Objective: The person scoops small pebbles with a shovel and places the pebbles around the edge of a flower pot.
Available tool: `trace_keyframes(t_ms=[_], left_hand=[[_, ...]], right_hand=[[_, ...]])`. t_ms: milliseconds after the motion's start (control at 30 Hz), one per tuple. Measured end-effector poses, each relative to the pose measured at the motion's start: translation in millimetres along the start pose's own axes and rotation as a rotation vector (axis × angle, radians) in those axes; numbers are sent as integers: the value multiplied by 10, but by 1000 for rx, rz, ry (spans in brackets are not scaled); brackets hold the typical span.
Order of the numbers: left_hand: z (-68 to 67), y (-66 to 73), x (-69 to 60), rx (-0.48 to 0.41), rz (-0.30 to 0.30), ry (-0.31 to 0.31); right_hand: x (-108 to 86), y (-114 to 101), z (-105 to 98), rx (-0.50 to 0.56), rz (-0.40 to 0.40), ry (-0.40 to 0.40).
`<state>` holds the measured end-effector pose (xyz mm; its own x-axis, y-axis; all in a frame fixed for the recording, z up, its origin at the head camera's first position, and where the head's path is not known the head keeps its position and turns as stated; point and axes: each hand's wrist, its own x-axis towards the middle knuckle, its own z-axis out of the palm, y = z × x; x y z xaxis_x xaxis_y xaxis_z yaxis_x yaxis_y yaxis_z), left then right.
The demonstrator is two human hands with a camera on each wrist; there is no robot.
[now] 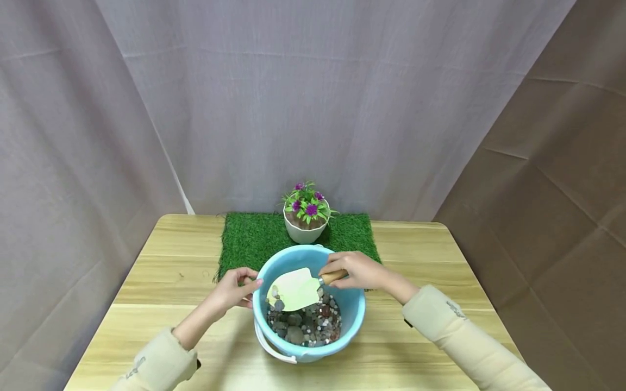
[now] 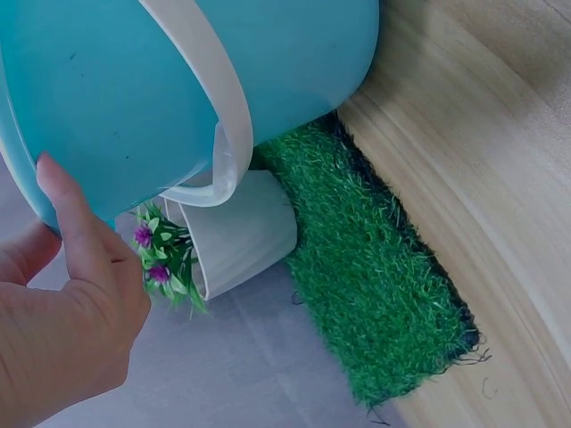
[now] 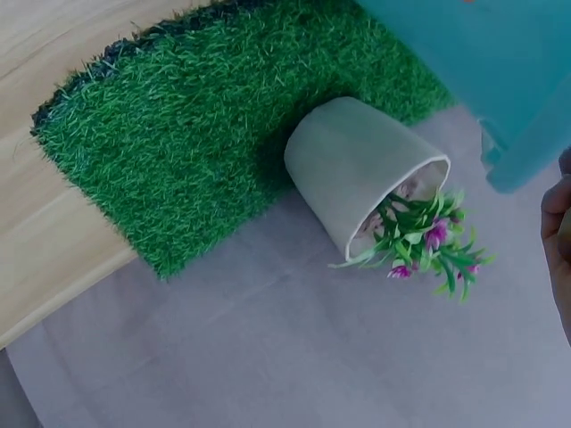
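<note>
The right hand's [image 1: 359, 270] fingers grasp a wooden-handled trowel [image 1: 297, 292], its broad pale yellow-green blade bearing a few stones [image 1: 279, 305], inside a round light-blue plastic bucket [image 1: 360, 321]. The left hand's [image 1: 233, 293] fingers pinch the rim.

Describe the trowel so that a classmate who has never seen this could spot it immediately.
On the wooden table is a light-blue bucket. Above the stones inside it, the right hand grips the trowel by its wooden handle. Its broad, pale yellow-green blade sets it apart from the mostly darker stones.
</note>
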<state>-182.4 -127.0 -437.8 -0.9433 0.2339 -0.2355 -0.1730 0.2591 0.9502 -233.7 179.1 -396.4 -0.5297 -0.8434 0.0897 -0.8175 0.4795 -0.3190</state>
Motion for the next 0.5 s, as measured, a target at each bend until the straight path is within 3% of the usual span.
trace_keyframes(t_ms=[500], left_hand=[[-11,-37,23,-28,-15,-4]], right_hand=[[-95,186,-106,38,19,115]])
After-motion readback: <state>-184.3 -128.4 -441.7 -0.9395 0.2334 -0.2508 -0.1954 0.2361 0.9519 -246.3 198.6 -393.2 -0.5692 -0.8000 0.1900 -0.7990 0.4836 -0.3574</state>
